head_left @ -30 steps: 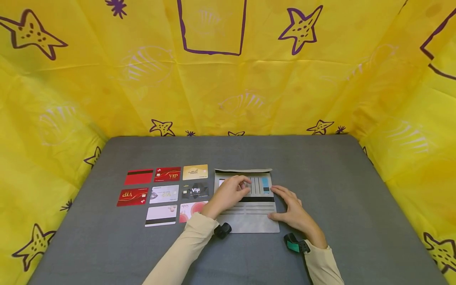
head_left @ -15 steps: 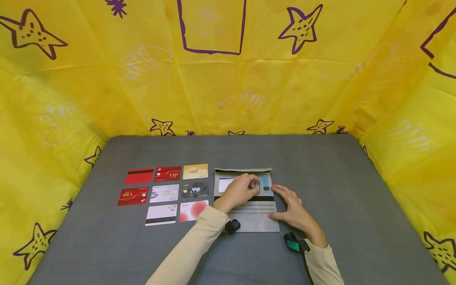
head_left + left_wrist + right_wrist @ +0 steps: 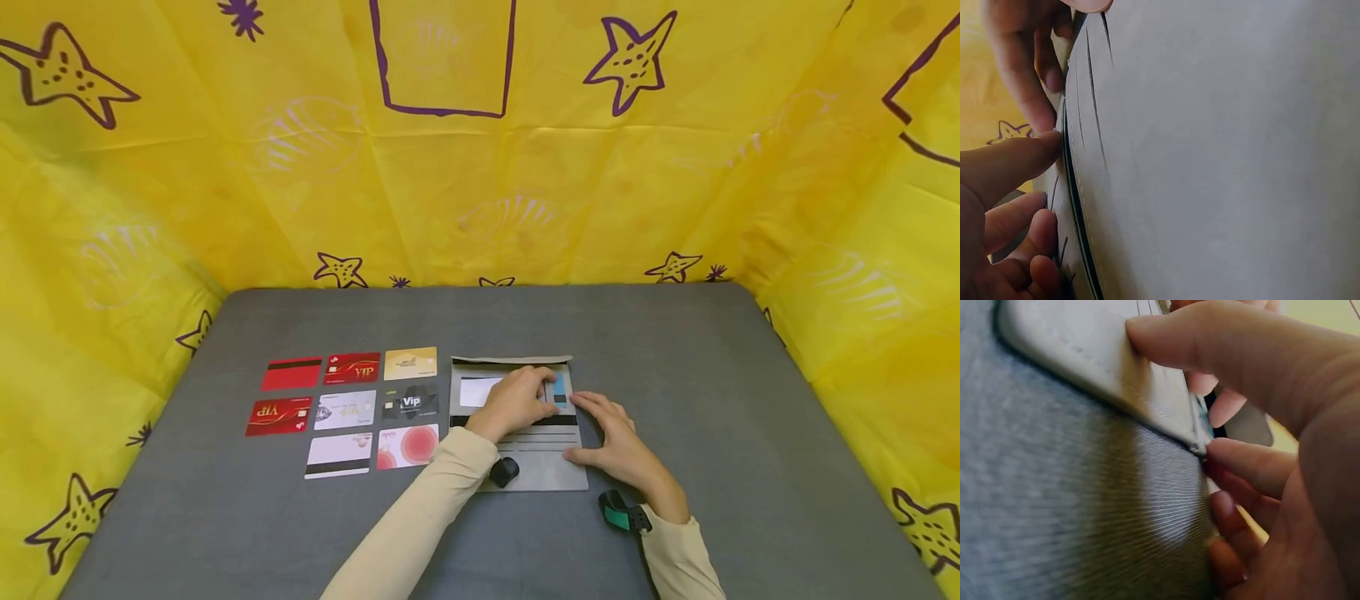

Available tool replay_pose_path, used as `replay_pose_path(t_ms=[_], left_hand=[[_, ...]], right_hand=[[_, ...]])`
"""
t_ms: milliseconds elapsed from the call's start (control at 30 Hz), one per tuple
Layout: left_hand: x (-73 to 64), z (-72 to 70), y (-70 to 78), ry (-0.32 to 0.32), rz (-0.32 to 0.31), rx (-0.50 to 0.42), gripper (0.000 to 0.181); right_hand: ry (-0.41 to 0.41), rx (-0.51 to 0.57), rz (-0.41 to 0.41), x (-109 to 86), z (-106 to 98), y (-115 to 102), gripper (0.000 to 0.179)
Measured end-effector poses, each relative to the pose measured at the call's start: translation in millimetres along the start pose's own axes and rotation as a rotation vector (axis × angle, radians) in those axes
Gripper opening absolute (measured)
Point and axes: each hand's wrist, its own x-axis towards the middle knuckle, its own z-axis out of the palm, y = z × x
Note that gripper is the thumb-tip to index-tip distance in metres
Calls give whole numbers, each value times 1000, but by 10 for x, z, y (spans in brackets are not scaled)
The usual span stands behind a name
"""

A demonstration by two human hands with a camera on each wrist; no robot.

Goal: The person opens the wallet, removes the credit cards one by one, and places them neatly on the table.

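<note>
A grey wallet (image 3: 551, 475) lies unfolded on the table, with rows of slots and a dark band across its middle. My left hand (image 3: 516, 402) is over its upper half, fingers bent, thumb and fingertips by the blue card (image 3: 559, 388) at the right. No card shows between them. A white card (image 3: 474, 392) shows at the upper left of the wallet, partly behind this hand. My right hand (image 3: 617, 442) rests at the wallet's right edge, thumb and fingers spread apart. In the right wrist view its thumb (image 3: 1166, 339) touches the grey surface.
Left of the wallet, several cards lie in rows on the grey table (image 3: 675, 342), among them a gold card (image 3: 410, 363), a black Vip card (image 3: 410, 402) and a pink-patterned card (image 3: 407, 447). Yellow patterned cloth (image 3: 450, 192) surrounds the table's back and sides.
My left hand has slid right across the upper half of the wallet to the blue card, uncovering the white card at the left. My right hand and the loose cards have stayed put.
</note>
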Motion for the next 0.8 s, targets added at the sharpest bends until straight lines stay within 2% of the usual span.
replay_pose_path(t_ms=[167, 400, 800], left_hand=[[29, 17, -2, -3, -14, 10, 52], [61, 4, 27, -23, -31, 47, 60], [77, -46, 105, -43, -72, 83, 62]], right_hand=[[1, -42, -10, -6, -21, -35, 76], [19, -23, -11, 1, -11, -25, 76], [23, 11, 1, 23, 10, 15, 79]])
